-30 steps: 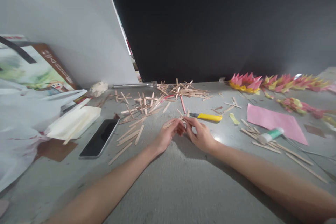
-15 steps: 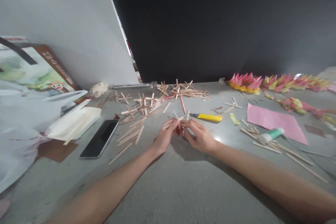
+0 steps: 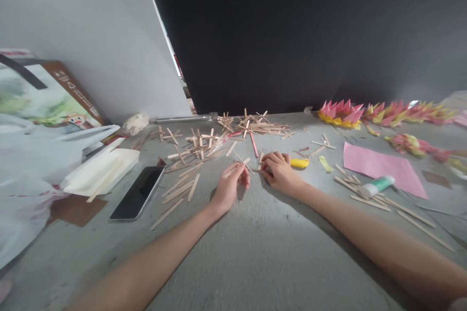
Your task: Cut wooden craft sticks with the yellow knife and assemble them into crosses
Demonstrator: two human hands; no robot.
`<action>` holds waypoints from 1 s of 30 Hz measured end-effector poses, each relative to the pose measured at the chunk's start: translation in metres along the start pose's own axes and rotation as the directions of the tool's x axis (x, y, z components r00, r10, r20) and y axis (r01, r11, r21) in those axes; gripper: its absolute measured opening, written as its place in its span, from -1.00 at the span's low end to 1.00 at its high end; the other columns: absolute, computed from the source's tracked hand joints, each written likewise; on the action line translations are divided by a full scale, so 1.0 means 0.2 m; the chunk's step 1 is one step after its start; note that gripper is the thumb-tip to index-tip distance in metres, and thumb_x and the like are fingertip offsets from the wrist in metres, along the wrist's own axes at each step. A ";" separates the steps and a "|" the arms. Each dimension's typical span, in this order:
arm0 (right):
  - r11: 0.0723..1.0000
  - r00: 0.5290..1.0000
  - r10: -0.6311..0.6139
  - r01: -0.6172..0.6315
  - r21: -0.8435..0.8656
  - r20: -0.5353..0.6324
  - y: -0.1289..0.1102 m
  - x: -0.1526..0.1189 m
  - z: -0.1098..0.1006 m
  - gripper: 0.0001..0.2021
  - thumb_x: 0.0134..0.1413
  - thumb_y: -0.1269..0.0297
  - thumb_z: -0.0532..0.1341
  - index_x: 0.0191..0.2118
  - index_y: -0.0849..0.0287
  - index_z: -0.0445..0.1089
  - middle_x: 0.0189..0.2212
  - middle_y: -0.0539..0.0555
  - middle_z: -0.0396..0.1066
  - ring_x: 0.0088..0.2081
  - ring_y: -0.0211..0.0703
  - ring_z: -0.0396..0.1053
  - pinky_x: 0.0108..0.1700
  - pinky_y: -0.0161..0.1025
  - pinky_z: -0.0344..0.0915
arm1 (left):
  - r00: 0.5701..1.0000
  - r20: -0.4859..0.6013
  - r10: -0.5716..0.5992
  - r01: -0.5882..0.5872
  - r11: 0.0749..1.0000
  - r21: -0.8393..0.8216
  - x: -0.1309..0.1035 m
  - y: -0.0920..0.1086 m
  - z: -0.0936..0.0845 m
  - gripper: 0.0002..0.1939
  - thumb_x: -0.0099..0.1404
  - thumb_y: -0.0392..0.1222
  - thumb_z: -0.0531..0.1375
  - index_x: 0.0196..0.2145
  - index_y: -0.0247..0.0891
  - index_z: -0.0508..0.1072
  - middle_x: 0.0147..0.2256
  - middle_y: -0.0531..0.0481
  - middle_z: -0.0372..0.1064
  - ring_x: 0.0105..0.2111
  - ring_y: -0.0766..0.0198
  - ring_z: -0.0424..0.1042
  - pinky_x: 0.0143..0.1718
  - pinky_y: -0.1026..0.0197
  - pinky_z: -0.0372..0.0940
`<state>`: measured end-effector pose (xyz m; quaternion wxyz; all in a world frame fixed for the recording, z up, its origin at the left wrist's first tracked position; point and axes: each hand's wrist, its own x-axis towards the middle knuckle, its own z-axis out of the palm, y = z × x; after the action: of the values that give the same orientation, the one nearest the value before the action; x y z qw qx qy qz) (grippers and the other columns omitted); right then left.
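Observation:
My left hand (image 3: 229,184) pinches small crossed wooden craft sticks (image 3: 245,161) between thumb and forefinger, just above the table. To its right, my right hand (image 3: 279,172) is apart from it, fingers curled and closed. A thin sliver (image 3: 256,170) shows at its fingertips; I cannot make out what it is. Under and behind those fingers lies a yellow utility knife (image 3: 299,163), its blade end hidden. A short craft stick (image 3: 260,158) lies beside the right fingertips.
Piles of craft sticks (image 3: 268,128) lie at the back, with a red-patterned pen-like stick (image 3: 254,145). At left are a phone (image 3: 138,192), a paper tray (image 3: 104,172) and a plastic bag (image 3: 32,180). At right lie pink paper (image 3: 379,167), a glue stick (image 3: 377,186) and folded-paper rings (image 3: 341,114).
My hands have parted. The right hand has moved away from the left to the right and now covers part of the knife. The left hand keeps the crossed craft sticks.

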<state>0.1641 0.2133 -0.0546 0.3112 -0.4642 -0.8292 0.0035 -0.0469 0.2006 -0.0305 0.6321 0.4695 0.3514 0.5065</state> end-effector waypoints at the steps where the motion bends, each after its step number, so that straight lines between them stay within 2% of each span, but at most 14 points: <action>1: 1.000 1.000 0.002 -0.002 0.013 -0.006 0.00 0.00 0.01 -0.94 0.34 0.32 0.27 -0.23 0.13 0.43 -0.07 0.19 0.54 -0.01 0.11 0.38 0.03 0.05 0.16 | 1.000 -0.003 0.000 0.000 1.000 -0.001 0.00 0.00 0.00 -0.62 0.30 0.10 0.33 -0.48 -0.25 0.45 -0.56 0.06 0.35 -0.56 0.32 0.36 -0.50 0.27 0.26; 6: 0.984 0.992 0.078 -0.061 0.168 -0.096 0.01 0.01 0.01 -0.87 0.43 0.25 0.17 -0.20 0.10 0.41 -0.24 0.12 0.56 -0.15 0.01 0.44 -0.03 -0.04 0.25 | 0.999 -0.006 0.039 -0.039 0.998 0.041 -0.01 0.00 -0.01 -0.64 0.32 0.04 0.33 -0.52 -0.25 0.49 -0.44 -0.03 0.46 -0.42 0.27 0.45 -0.31 0.24 0.34; 9: 0.915 0.973 0.196 -0.137 0.378 -0.121 0.00 0.01 0.01 -0.80 0.46 0.12 0.13 -0.18 0.07 0.39 -0.39 0.01 0.52 -0.35 -0.10 0.44 -0.22 -0.17 0.33 | 0.998 0.011 0.061 -0.062 0.991 0.114 -0.01 -0.02 -0.03 -0.64 0.34 0.00 0.32 -0.55 -0.23 0.50 -0.35 -0.08 0.54 -0.25 0.19 0.53 -0.14 0.23 0.36; 12: 0.835 0.951 0.278 -0.171 0.523 -0.133 -0.03 0.00 0.01 -0.75 0.44 0.02 0.15 -0.18 0.08 0.37 -0.48 -0.04 0.44 -0.46 -0.17 0.39 -0.38 -0.26 0.31 | 0.997 0.049 0.061 -0.067 0.987 0.146 -0.01 -0.02 -0.04 -0.63 0.36 -0.01 0.30 -0.56 -0.21 0.51 -0.33 -0.10 0.58 -0.13 0.12 0.56 -0.04 0.20 0.35; 16: 0.791 0.936 0.301 -0.137 0.596 -0.184 -0.08 0.00 0.00 -0.74 0.42 0.02 0.17 -0.19 0.10 0.37 -0.46 -0.03 0.41 -0.45 -0.20 0.35 -0.36 -0.26 0.31 | 0.990 0.136 0.042 -0.062 0.987 0.145 -0.03 0.01 -0.03 -0.63 0.38 0.02 0.29 -0.53 -0.21 0.53 -0.34 -0.12 0.59 -0.17 0.08 0.57 -0.02 0.15 0.34; 18: 0.752 0.920 0.339 -0.139 0.644 -0.197 -0.11 0.00 -0.01 -0.76 0.43 0.03 0.15 -0.17 0.09 0.36 -0.45 -0.03 0.37 -0.46 -0.21 0.31 -0.38 -0.27 0.29 | 0.986 0.158 0.046 -0.080 0.973 0.218 -0.04 0.02 -0.02 -0.63 0.41 0.04 0.27 -0.48 -0.21 0.57 -0.35 -0.11 0.59 -0.23 0.09 0.56 -0.05 0.15 0.34; 22: 0.658 0.871 0.433 -0.130 0.742 -0.231 -0.17 -0.02 0.00 -0.79 0.49 0.06 0.07 -0.09 0.05 0.30 -0.49 -0.09 0.23 -0.51 -0.22 0.22 -0.46 -0.29 0.22 | 0.988 0.133 0.080 -0.126 0.914 0.387 -0.07 0.03 0.01 -0.64 0.42 0.07 0.27 -0.40 -0.23 0.60 -0.36 -0.09 0.58 -0.28 0.13 0.52 -0.13 0.20 0.33; 26: 0.703 0.897 0.365 -0.091 0.705 -0.249 -0.19 -0.05 0.02 -0.80 0.49 0.09 0.07 -0.03 0.07 0.31 -0.41 -0.02 0.31 -0.43 -0.20 0.30 -0.41 -0.28 0.27 | 0.982 0.175 0.078 -0.144 0.900 0.411 -0.08 0.02 0.00 -0.64 0.42 0.06 0.25 -0.41 -0.24 0.58 -0.39 -0.07 0.54 -0.30 0.15 0.50 -0.15 0.21 0.32; 30: 0.733 0.916 0.326 -0.089 0.675 -0.233 -0.18 -0.07 0.03 -0.80 0.49 0.11 0.10 -0.02 0.09 0.34 -0.38 0.02 0.38 -0.40 -0.20 0.35 -0.39 -0.28 0.28 | 0.982 0.186 0.042 -0.112 0.915 0.388 -0.08 0.04 0.01 -0.64 0.43 0.06 0.25 -0.41 -0.25 0.55 -0.39 -0.05 0.52 -0.30 0.17 0.49 -0.15 0.23 0.31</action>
<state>0.1389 0.1842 -0.0549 0.5871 -0.4114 -0.6518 0.2476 -0.0518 0.1857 -0.0233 0.5314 0.6437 0.3715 0.4065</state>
